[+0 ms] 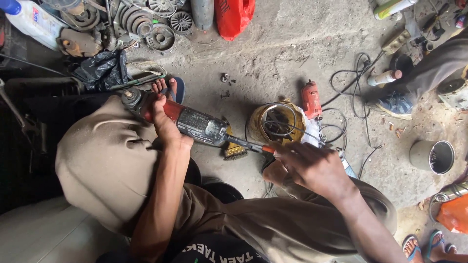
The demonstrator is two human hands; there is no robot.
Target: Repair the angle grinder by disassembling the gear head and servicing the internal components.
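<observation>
Angle grinder (195, 124) is clasped by the left hand (163, 122) while a screwdriver (251, 145), pinched in the right hand (312, 168), is worked just beyond that grip.

White plastic jug (34, 22) with a blue cap and coloured label at eleven o'clock; red bag (234, 14) at twelve; orange bag (453, 214) at four.

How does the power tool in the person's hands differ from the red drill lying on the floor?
The angle grinder is gripped by the left hand, while the red drill lies untouched on the concrete. The grinder looks longer, with a worn grey and red body; the drill is shorter and mostly red. Both look dusty and used.
</observation>
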